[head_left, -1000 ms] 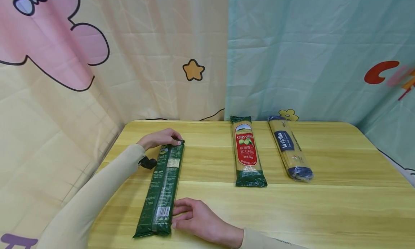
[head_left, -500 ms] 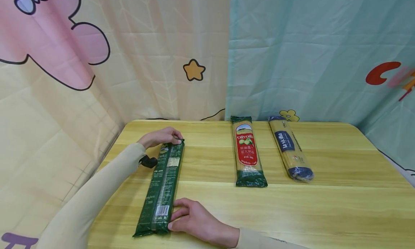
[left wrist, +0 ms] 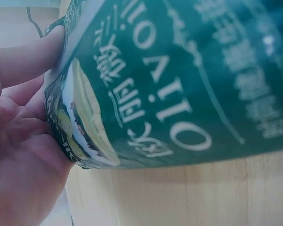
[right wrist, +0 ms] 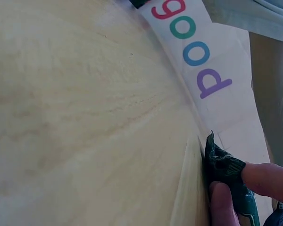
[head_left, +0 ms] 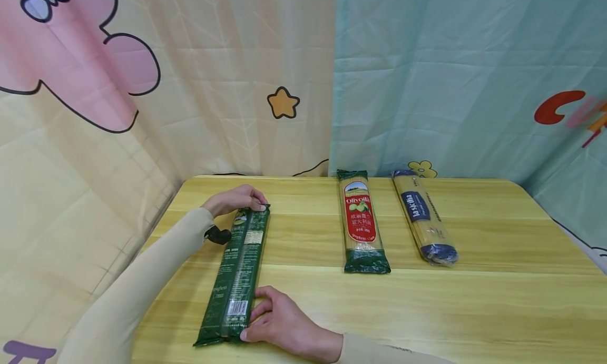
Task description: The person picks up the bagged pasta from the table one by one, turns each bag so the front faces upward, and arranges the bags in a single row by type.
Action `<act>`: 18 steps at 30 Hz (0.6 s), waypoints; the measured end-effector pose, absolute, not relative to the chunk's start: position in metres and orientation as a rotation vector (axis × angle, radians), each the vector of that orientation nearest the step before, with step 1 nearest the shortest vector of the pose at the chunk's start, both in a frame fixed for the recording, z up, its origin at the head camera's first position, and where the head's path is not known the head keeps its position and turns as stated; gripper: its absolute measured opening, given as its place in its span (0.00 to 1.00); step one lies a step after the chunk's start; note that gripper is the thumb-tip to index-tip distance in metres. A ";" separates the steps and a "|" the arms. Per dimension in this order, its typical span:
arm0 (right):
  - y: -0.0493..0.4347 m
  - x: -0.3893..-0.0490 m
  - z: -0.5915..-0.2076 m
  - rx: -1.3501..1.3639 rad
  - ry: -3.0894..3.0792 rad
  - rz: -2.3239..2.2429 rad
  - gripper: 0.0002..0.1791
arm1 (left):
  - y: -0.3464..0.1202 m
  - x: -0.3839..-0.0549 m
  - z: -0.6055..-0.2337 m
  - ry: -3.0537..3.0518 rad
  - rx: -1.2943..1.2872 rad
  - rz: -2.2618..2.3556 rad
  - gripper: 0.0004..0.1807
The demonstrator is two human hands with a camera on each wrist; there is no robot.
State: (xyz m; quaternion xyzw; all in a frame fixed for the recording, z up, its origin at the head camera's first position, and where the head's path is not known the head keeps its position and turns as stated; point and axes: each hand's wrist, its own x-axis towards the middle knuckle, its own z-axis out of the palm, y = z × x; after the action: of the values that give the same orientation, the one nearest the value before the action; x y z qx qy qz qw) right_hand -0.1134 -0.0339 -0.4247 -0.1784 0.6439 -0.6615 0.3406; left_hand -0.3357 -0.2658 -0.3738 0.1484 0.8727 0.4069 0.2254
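Note:
A green pack of spaghetti [head_left: 239,272] lies back side up on the left of the wooden table, its barcode towards the near end. At its far end, my left hand [head_left: 234,199] pinches the crimped edge; the left wrist view has the thumb over the wrapper [left wrist: 179,94] and the other fingers partly hidden beyond it. My right hand [head_left: 286,324] holds the right edge near the close end. Thumb and finger grip the dark green wrapper end [right wrist: 226,165] in the right wrist view.
Another spaghetti pack with a red label [head_left: 361,214] lies face up right of centre on the table [head_left: 308,285]. Beside it, farther right, is a blue-banded pasta pack [head_left: 424,216]. A printed curtain [head_left: 403,79] hangs behind the table's back edge.
My right hand has shifted slightly left along the pack's near edge, its thumb now on the near corner. The left hand and the other packs stay almost as they were.

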 end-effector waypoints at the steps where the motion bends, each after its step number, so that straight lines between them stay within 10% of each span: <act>1: -0.034 -0.113 -0.425 -0.465 1.676 -1.722 0.35 | -0.266 -0.336 -0.374 2.405 0.406 1.124 0.12; 18: -0.037 -0.110 -0.421 -0.432 1.666 -1.799 0.36 | -0.266 -0.335 -0.376 2.365 0.354 1.225 0.14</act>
State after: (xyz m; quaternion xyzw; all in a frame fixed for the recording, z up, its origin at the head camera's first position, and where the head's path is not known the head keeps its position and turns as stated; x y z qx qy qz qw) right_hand -0.1104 -0.0373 -0.4214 -0.1643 0.6337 -0.6847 0.3202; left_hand -0.3349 -0.2662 -0.3760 0.1285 0.8574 0.4443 0.2255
